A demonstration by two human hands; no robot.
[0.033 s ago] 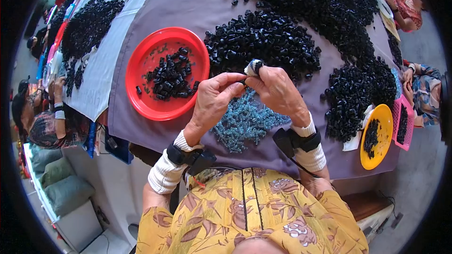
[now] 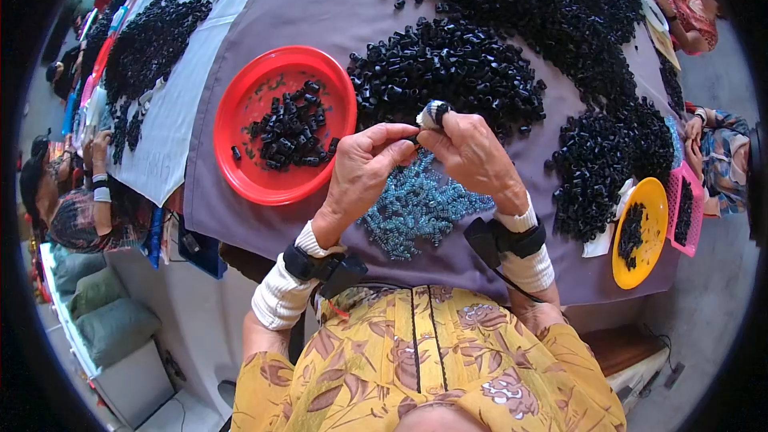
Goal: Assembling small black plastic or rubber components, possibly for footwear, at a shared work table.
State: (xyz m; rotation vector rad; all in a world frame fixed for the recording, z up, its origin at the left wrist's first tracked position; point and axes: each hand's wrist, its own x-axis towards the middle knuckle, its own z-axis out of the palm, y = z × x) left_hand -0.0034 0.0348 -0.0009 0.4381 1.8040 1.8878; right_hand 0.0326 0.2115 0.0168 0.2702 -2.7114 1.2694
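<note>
My left hand [image 2: 360, 166] and my right hand [image 2: 474, 156] meet over the table, thumb and fingers pinched together. A small black part [image 2: 414, 141] shows between the fingertips, mostly hidden by them. One finger of my right hand wears a white-and-dark wrap [image 2: 434, 114]. Below both hands lies a heap of small, light-blue, coil-like pieces [image 2: 416, 212]. Just beyond them is a large heap of short black tubular parts [image 2: 448, 64]. To the left of my left hand sits a red plate [image 2: 240, 172], with a smaller pile of black parts [image 2: 294, 130] on it.
A purple cloth [image 2: 280, 0] covers the table. More black parts [image 2: 608, 168] are heaped at right, beside a yellow plate [image 2: 652, 232] and a pink basket [image 2: 696, 216]. Other people sit at both sides; a white-covered table [image 2: 172, 136] stands left.
</note>
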